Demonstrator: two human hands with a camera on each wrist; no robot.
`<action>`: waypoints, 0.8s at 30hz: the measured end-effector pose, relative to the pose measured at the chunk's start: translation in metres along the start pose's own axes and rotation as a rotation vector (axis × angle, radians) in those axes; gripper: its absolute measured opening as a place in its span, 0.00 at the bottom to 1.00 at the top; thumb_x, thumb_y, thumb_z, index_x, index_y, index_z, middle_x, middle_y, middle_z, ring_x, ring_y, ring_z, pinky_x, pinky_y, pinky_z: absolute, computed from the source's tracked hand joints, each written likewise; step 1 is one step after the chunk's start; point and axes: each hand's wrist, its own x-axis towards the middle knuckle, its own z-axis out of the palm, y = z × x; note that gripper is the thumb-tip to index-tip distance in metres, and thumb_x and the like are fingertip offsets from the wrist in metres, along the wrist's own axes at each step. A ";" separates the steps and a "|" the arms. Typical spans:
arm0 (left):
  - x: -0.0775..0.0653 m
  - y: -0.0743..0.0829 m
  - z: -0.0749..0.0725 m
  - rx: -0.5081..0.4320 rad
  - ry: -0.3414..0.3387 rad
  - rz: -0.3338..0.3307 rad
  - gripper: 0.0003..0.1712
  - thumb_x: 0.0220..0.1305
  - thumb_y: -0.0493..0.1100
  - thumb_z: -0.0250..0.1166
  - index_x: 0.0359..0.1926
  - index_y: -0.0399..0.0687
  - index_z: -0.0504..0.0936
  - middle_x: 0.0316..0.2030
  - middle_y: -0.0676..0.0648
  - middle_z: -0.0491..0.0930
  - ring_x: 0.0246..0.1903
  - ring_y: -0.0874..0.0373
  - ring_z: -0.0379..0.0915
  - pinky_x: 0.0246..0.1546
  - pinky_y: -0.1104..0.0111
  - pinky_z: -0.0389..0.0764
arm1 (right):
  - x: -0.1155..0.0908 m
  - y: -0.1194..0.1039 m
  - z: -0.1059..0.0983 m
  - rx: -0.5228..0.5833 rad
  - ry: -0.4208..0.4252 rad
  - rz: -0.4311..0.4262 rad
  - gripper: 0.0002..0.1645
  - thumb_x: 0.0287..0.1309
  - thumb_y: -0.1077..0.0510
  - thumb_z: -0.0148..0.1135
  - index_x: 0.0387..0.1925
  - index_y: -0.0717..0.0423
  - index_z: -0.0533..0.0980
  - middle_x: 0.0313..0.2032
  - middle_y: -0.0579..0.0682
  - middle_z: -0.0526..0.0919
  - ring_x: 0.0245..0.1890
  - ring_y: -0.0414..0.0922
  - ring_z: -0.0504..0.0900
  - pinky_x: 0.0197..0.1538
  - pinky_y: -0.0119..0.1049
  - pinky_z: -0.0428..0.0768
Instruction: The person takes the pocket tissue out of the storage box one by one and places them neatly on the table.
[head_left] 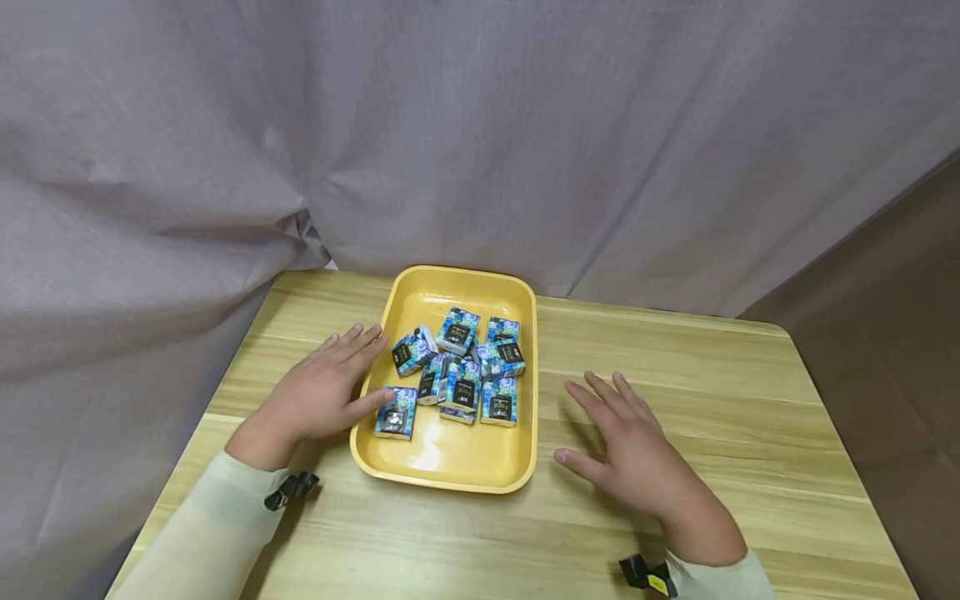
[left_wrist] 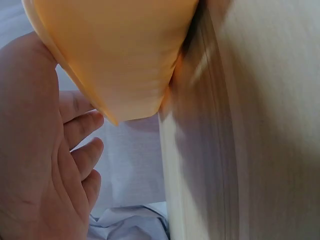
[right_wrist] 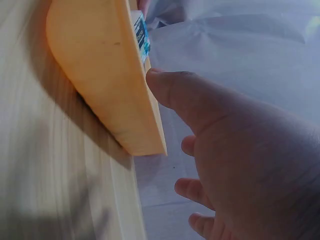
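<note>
A yellow plastic tray [head_left: 465, 477] lies on the table with several small blue floral tissue packs [head_left: 459, 385] heaped loosely in it, each with a dark label. My left hand [head_left: 322, 390] is at the tray's left rim, fingers straight, its thumb reaching over the rim beside a tissue pack [head_left: 396, 414] at the near left. In the left wrist view those fingers [left_wrist: 82, 127] lie along the outside of the tray wall [left_wrist: 115, 60]. To the right of the tray, my right hand [head_left: 622, 446] hovers above the table with fingers spread, holding nothing.
The wooden table [head_left: 712, 400] carries the tray near its back edge. Grey curtain cloth [head_left: 480, 133] hangs behind and to the left, with a brown surface [head_left: 885, 350] at the right. Black straps [head_left: 291, 490] sit at both wrists.
</note>
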 end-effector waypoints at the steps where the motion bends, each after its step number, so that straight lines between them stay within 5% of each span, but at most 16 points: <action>1: 0.000 0.000 0.000 -0.001 -0.001 0.000 0.54 0.80 0.74 0.60 0.90 0.47 0.60 0.90 0.45 0.58 0.90 0.39 0.50 0.90 0.40 0.54 | 0.000 -0.001 0.000 0.003 0.000 -0.004 0.57 0.68 0.26 0.73 0.89 0.40 0.63 0.88 0.62 0.61 0.88 0.77 0.49 0.85 0.80 0.52; 24: 0.000 -0.003 0.004 -0.003 0.005 0.006 0.53 0.81 0.73 0.59 0.90 0.47 0.60 0.90 0.43 0.58 0.90 0.38 0.50 0.90 0.40 0.54 | 0.014 -0.038 -0.010 0.039 0.036 -0.137 0.58 0.64 0.33 0.80 0.88 0.41 0.65 0.87 0.56 0.65 0.90 0.70 0.51 0.85 0.78 0.56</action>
